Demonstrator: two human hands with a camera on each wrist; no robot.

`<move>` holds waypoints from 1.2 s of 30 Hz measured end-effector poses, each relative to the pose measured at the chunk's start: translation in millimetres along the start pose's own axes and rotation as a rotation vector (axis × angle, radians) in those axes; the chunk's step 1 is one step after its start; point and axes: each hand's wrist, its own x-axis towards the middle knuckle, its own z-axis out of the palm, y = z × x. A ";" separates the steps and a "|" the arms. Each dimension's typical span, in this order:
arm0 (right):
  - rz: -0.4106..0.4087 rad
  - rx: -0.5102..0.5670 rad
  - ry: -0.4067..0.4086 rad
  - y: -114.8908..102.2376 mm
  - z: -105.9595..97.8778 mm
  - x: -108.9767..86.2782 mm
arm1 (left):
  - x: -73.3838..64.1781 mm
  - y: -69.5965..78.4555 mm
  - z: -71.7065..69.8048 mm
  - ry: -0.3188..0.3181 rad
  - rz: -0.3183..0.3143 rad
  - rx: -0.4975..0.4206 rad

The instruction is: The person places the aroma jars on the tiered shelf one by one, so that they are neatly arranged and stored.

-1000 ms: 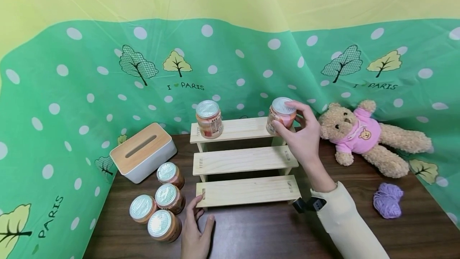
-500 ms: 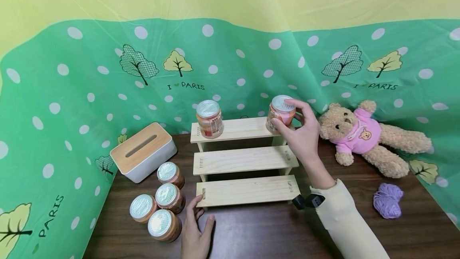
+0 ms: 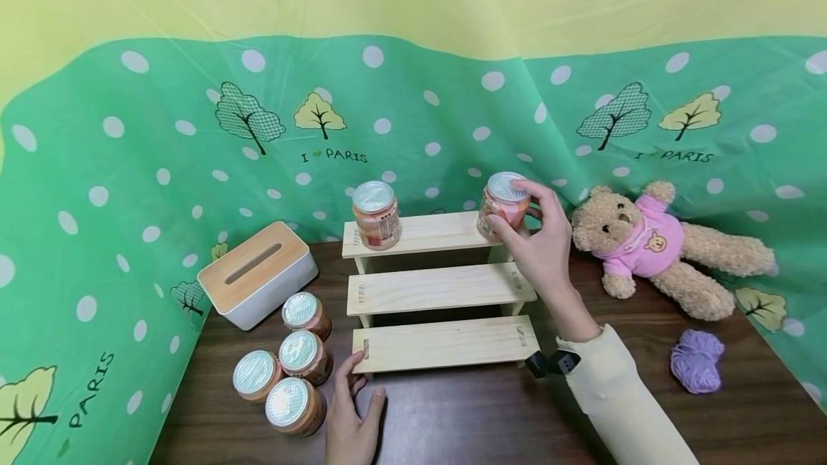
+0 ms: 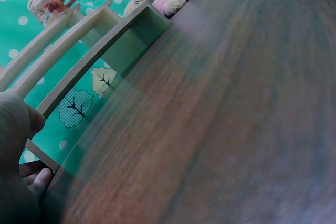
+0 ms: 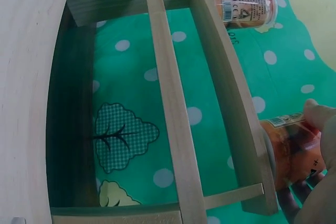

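A three-tier wooden step rack (image 3: 442, 285) stands mid-table. At the right end of its top tier, my right hand (image 3: 545, 242) grips a lidded jar (image 3: 500, 210) with orange contents, thumb in front and fingers over the lid's right side. In the right wrist view, that jar (image 5: 291, 150) has its base against the top board. A matching jar (image 3: 377, 217) stands upright at the top tier's left end. My left hand (image 3: 352, 411) holds the bottom tier's left corner; in the left wrist view its fingertips (image 4: 41, 182) curl by the rack's leg.
Several more jars (image 3: 287, 400) stand grouped left of the rack. Behind them is a white tissue box (image 3: 258, 271) with a wooden lid. A teddy bear (image 3: 652, 246) in a pink top lies right, near purple yarn (image 3: 698, 361). Green polka-dot cloth (image 3: 420, 113) hangs behind.
My right hand and its jar have shifted very slightly left along the top tier. The left hand and the other jars have stayed put.
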 end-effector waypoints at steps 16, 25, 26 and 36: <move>-0.034 -0.026 -0.050 2.3 -5.1 -3.3 | 0.0 -2.2 0.5 0.014 0.059 0.002; -0.035 -0.016 -0.077 5.8 -6.8 -5.1 | -0.3 -1.8 0.4 0.013 0.051 0.005; -0.032 -0.014 -0.081 5.9 -6.9 -5.2 | -0.3 -1.9 0.4 0.015 0.054 0.005; -0.030 -0.004 -0.090 4.5 -10.4 -8.3 | -0.3 -0.6 -0.2 0.011 0.040 0.000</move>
